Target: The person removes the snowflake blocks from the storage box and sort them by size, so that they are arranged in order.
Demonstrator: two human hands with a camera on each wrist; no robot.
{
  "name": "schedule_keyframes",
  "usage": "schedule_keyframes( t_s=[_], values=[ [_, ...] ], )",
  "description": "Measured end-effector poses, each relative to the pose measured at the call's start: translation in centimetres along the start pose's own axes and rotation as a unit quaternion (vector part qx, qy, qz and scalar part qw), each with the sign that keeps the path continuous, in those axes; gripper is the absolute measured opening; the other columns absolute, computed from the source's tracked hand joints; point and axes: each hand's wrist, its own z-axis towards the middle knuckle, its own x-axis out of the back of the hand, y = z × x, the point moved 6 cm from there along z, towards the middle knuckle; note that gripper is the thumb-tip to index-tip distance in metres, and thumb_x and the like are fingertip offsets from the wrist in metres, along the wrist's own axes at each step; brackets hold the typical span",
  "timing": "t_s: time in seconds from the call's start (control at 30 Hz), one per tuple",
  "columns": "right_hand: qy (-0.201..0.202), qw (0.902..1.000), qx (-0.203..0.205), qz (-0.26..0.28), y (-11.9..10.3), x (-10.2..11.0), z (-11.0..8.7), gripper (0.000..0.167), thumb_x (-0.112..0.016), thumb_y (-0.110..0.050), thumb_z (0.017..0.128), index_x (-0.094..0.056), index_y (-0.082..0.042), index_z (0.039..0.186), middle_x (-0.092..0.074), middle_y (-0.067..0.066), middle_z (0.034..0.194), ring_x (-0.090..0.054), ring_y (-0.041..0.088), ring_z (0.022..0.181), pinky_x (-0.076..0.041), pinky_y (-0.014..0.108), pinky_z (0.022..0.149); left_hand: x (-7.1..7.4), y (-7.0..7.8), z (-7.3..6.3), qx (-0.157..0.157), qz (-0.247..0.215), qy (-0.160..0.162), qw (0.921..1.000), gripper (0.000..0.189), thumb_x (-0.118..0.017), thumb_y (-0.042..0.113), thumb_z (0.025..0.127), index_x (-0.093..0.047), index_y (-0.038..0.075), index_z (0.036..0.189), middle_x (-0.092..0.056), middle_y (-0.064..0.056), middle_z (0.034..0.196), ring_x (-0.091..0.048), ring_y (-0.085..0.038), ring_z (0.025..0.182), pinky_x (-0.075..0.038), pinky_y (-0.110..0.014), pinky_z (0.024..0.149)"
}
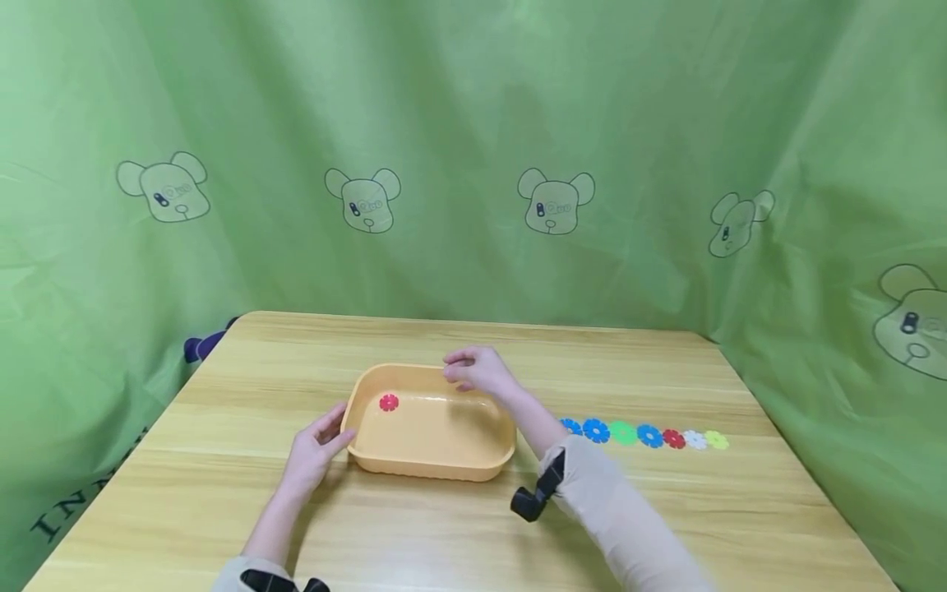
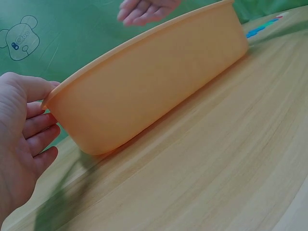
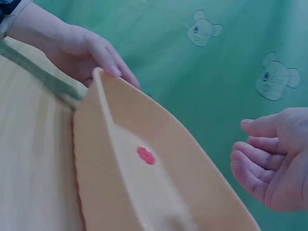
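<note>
A pale orange plastic basin [image 1: 432,470] stands on the table with one red flower-shaped disc [image 1: 389,402] inside, towards its far left. My left hand [image 1: 311,454] holds the basin's left end, thumb over the rim and fingers against the outside, as the left wrist view shows. Above the basin's far right part hovers my right hand [image 1: 479,370]. Its fingers are loosely bent, and nothing shows between them in the right wrist view. The red disc [image 3: 146,155] lies on the basin floor, apart from both hands.
Right of the basin, a row of flower-shaped discs [image 1: 649,436] in blue, green, red, white and yellow lies on the wooden table [image 1: 592,526]. My right forearm partly covers the row's left end. A green curtain [image 1: 459,271] with bear-head prints hangs behind the table.
</note>
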Motion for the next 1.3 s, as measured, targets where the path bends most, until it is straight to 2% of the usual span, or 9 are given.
schedule_keyframes(
  t_s=[0.43,0.57,0.7,0.87,0.97,1.03,1.13,1.2,1.3],
  values=[
    [-0.012,0.9997,0.001,-0.021,1.5,-6.4,2.9,0.032,-0.067,-0.001,0.081,-0.060,0.010,0.110,-0.066,0.015,0.094,-0.062,0.020,0.081,-0.056,0.037,0.073,0.0,-0.3,0.0,-0.002,0.005,0.006,1.0000,0.054,-0.062,0.002,0.087,-0.040,-0.007,0.135,-0.041,-0.024,0.137,-0.043,-0.035,0.124,-0.041,-0.012,0.089],
    [0.005,0.9996,0.000,-0.028,2.4,-7.4,3.6,0.030,-0.068,0.000,0.080,-0.061,0.010,0.108,-0.066,0.017,0.093,-0.062,0.022,0.078,-0.055,0.039,0.072,0.0,-0.6,0.0,0.001,0.013,0.010,0.9999,0.052,-0.062,0.002,0.087,-0.042,-0.007,0.134,-0.044,-0.023,0.135,-0.045,-0.034,0.122,-0.042,-0.014,0.090],
    [0.032,0.9983,-0.013,-0.047,3.2,-8.0,4.1,0.030,-0.069,0.000,0.078,-0.062,0.008,0.106,-0.066,0.014,0.089,-0.062,0.029,0.076,-0.055,0.035,0.066,0.0,-0.6,0.0,0.001,0.016,0.010,0.9998,0.053,-0.062,0.004,0.088,-0.041,-0.006,0.135,-0.044,-0.023,0.135,-0.045,-0.034,0.122,-0.041,-0.012,0.088],
    [0.041,0.9963,-0.009,-0.076,4.0,-8.7,4.5,0.030,-0.067,0.001,0.078,-0.063,0.007,0.106,-0.065,0.013,0.084,-0.055,0.019,0.055,-0.049,0.025,0.050,0.1,-0.5,0.0,0.004,0.011,0.007,0.9999,0.055,-0.062,0.006,0.088,-0.039,-0.006,0.136,-0.042,-0.023,0.136,-0.043,-0.034,0.124,-0.040,-0.010,0.088],
    [0.035,0.9883,0.030,-0.145,4.7,-9.2,5.3,0.034,-0.068,-0.002,0.078,-0.063,0.004,0.111,-0.066,0.014,0.095,-0.060,0.017,0.067,-0.052,0.026,0.058,0.1,-0.4,0.0,0.003,0.011,0.007,0.9999,0.055,-0.062,0.006,0.088,-0.039,-0.007,0.136,-0.043,-0.024,0.136,-0.043,-0.034,0.124,-0.040,-0.010,0.088],
    [0.015,0.9852,0.076,-0.152,7.4,-9.8,8.0,0.036,-0.072,-0.009,0.077,-0.064,0.002,0.111,-0.067,0.010,0.093,-0.062,0.018,0.077,-0.052,0.025,0.064,0.1,-0.3,0.0,0.002,0.010,0.008,0.9999,0.054,-0.062,0.005,0.088,-0.039,-0.007,0.136,-0.043,-0.024,0.136,-0.044,-0.035,0.123,-0.040,-0.010,0.088],
    [-0.014,0.9805,0.098,-0.170,8.8,-10.3,9.3,0.040,-0.075,-0.012,0.076,-0.064,0.000,0.113,-0.068,0.006,0.094,-0.062,0.015,0.085,-0.051,0.023,0.075,0.1,-0.2,0.0,0.000,0.010,0.007,0.9999,0.054,-0.062,0.005,0.088,-0.039,-0.007,0.135,-0.043,-0.025,0.135,-0.044,-0.035,0.123,-0.041,-0.012,0.090],
    [-0.038,0.9819,0.091,-0.162,9.0,-10.5,9.3,0.040,-0.076,-0.011,0.074,-0.065,-0.001,0.111,-0.068,0.004,0.093,-0.062,0.014,0.085,-0.050,0.022,0.077,0.1,-0.2,0.1,-0.001,0.012,0.007,0.9999,0.053,-0.062,0.004,0.088,-0.040,-0.007,0.135,-0.043,-0.025,0.135,-0.044,-0.036,0.123,-0.041,-0.015,0.091],
    [-0.052,0.9802,0.069,-0.178,5.9,-10.7,6.3,0.038,-0.070,0.002,0.075,-0.064,0.004,0.112,-0.068,0.011,0.096,-0.062,0.020,0.089,-0.050,0.024,0.078,0.1,-0.3,0.1,-0.001,0.014,0.007,0.9999,0.052,-0.061,0.004,0.087,-0.041,-0.008,0.134,-0.045,-0.025,0.134,-0.045,-0.036,0.122,-0.042,-0.016,0.091]
  ],
)
